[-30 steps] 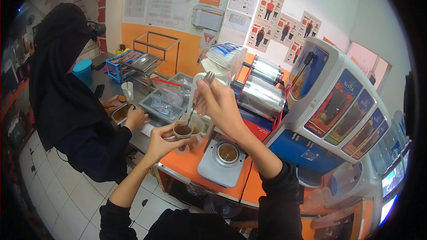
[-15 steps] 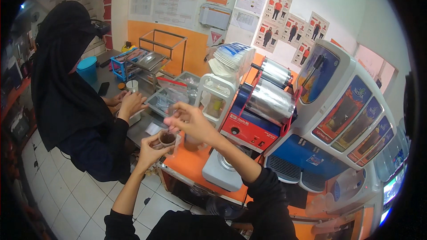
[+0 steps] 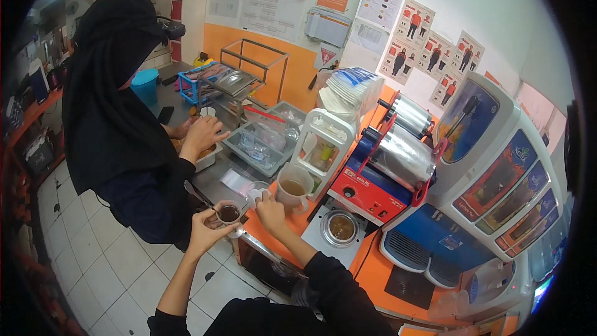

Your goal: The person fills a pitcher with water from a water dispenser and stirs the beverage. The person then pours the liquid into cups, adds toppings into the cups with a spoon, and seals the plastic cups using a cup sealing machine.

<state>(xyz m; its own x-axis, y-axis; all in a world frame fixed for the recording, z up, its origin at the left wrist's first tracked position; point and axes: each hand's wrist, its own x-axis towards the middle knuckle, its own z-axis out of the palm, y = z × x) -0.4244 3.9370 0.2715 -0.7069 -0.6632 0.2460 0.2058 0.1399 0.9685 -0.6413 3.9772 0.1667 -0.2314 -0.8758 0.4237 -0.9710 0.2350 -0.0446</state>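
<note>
The left hand (image 3: 208,229) grips a clear plastic cup (image 3: 229,213) of dark-brown liquid while, to its right, the bent right hand (image 3: 270,211), hold unclear, is beside a translucent jug (image 3: 294,189), with a white-lettered red machine (image 3: 370,190) and picture-labelled white dispenser (image 3: 491,168) farther right.

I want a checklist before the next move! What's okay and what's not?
1. Small cup held: ok, the left hand grips it.
2. Cup mouth up: ok, dark liquid shows inside.
3. Right hand free: cannot tell; it is at a clear plastic piece.
4. Plastic jug upright: ok, standing on the orange counter.
5. Room between right hand and jug: not ok, they look very close.
6. Co-worker's hand away from the cup: ok, well apart.
</note>
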